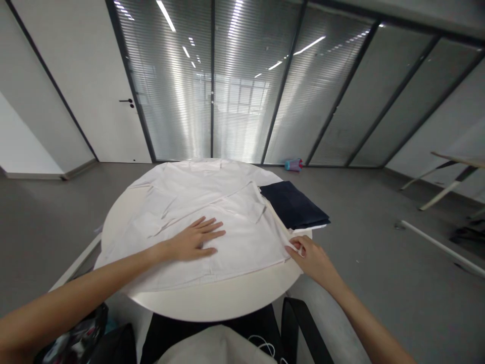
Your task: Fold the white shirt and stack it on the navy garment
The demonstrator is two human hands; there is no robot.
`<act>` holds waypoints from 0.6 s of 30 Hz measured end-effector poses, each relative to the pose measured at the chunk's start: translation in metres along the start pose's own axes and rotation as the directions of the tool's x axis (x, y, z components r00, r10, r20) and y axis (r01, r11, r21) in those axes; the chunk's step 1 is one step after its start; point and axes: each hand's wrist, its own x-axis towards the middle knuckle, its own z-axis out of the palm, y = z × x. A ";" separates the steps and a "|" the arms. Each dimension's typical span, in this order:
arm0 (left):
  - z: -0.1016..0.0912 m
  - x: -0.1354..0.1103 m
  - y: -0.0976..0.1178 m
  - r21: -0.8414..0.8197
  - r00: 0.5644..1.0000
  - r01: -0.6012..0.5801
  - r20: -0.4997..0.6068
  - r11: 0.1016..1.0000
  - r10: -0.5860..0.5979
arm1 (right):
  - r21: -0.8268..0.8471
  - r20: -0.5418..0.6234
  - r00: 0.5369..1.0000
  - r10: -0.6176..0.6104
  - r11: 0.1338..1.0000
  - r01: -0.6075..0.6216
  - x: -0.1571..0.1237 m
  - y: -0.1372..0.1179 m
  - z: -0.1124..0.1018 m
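A white shirt [197,202] lies spread over a round white table [212,298]. My left hand [195,237] rests flat on the shirt's middle, fingers stretched out and pointing right. My right hand [310,258] is at the table's right rim, its fingers pinched on the shirt's right edge. A folded dark navy garment [293,205] lies on the table's right side, just beyond my right hand.
A black chair [303,328] sits close under the table's near edge. Dark bags [79,338] lie at the lower left. A small blue and pink bottle [293,164] stands on the floor by the glass wall. Table legs [439,189] stand at the far right.
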 end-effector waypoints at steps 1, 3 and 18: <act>0.000 0.000 0.001 0.000 1.000 0.005 -0.003 1.000 -0.005 | 0.019 0.007 1.000 0.016 1.000 -0.016 0.001 -0.001 0.000; -0.001 0.001 0.003 0.006 1.000 0.020 -0.021 1.000 -0.020 | 0.076 0.016 0.999 0.032 0.997 -0.033 0.004 -0.006 0.000; 0.009 0.082 0.038 -0.301 0.945 -0.163 -0.320 0.940 0.061 | 0.390 0.216 0.787 -0.578 0.790 0.474 0.052 -0.146 -0.008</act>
